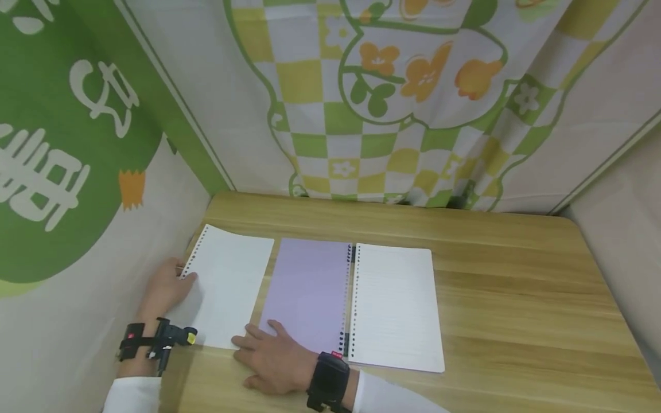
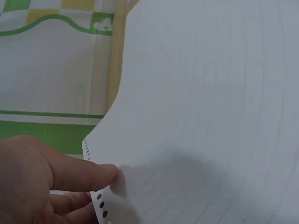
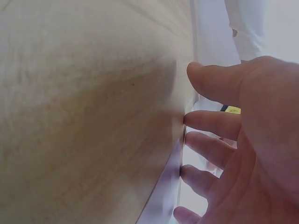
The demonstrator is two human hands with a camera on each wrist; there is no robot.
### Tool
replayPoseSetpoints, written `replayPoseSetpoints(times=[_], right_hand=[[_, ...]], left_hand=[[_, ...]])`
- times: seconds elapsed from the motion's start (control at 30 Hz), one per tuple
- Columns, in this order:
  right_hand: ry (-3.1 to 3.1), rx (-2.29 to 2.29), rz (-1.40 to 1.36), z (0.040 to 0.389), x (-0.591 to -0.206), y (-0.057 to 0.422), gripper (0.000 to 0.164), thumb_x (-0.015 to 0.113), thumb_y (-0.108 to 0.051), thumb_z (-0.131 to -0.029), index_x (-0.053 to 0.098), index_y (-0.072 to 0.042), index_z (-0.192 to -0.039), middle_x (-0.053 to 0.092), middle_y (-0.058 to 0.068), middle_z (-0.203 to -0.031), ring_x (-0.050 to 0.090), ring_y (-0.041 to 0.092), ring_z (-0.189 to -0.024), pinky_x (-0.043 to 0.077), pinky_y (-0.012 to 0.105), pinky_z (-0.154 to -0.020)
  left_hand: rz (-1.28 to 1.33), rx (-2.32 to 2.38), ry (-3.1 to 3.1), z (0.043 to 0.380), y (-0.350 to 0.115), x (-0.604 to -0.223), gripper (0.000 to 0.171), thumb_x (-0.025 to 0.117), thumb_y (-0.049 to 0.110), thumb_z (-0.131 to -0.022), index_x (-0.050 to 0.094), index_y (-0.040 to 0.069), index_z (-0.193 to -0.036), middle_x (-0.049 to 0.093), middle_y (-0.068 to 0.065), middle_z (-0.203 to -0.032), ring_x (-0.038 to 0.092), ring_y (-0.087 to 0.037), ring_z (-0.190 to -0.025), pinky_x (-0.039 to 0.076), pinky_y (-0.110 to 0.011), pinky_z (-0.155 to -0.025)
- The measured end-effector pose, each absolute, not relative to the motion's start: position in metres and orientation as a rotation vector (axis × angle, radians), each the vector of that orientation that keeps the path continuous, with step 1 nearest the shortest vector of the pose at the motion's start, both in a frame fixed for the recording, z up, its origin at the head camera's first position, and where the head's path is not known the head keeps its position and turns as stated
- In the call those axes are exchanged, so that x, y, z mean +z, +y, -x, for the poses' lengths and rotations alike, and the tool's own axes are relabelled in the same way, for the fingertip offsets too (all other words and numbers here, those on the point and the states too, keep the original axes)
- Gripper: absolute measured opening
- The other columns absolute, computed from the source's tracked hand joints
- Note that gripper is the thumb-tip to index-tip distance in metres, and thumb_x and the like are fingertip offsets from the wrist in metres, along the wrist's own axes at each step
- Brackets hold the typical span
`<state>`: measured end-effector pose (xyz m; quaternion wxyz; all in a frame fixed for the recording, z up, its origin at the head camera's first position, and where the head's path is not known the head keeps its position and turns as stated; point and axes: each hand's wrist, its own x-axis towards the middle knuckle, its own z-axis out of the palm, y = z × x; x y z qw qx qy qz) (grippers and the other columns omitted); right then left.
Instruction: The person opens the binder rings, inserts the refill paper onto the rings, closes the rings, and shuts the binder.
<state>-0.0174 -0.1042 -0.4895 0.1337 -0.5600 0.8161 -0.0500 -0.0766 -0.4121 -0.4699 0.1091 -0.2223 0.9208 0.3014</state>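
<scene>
At the left, a white sheet (image 1: 234,281) with a row of punched holes along its left edge lies partly raised. My left hand (image 1: 164,287) pinches that holed edge, with the thumb on top; faint ruled lines show on the paper in the left wrist view. A purple notebook cover (image 1: 310,281) lies flat in the middle, beside a stack of lined white pages (image 1: 396,310) with holes down its left side. My right hand (image 1: 276,358) has its fingers spread, the fingertips touching around the lower corners of the sheet and purple cover.
Everything lies on a wood-grain table (image 1: 516,298). Dark binder pieces (image 1: 346,344) show between the cover and the lined pages. A green and yellow patterned curtain (image 1: 361,143) hangs behind, and a printed cloth wall (image 1: 93,246) stands close on the left.
</scene>
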Motion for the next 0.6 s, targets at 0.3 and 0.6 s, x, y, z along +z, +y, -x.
replayPoseSetpoints(times=[0.3,0.6], right_hand=[[2.275,-0.664,1.380,0.034,-0.483,-0.083,0.062,0.053,-0.043,-0.112,0.039,-0.016,-0.165,0.028,0.002,-0.177,0.021,0.022,-0.165,0.024,0.043,-0.133],[2.165,-1.284,0.871,0.067,-0.474,-0.060,0.072,0.057,-0.040,-0.110,0.031,-0.002,-0.165,0.043,0.017,-0.167,0.050,0.030,-0.150,0.044,0.041,-0.122]], left_hand=[[0.623,1.025,2.557,0.068,-0.426,-0.461,0.067,0.040,0.029,-0.114,0.022,-0.017,-0.160,0.030,-0.046,-0.160,0.033,-0.063,-0.147,0.038,-0.072,-0.115],[0.564,1.027,2.551,0.065,-0.413,-0.445,0.077,0.041,0.046,-0.114,0.023,-0.009,-0.164,0.029,-0.041,-0.164,0.032,-0.062,-0.149,0.036,-0.075,-0.115]])
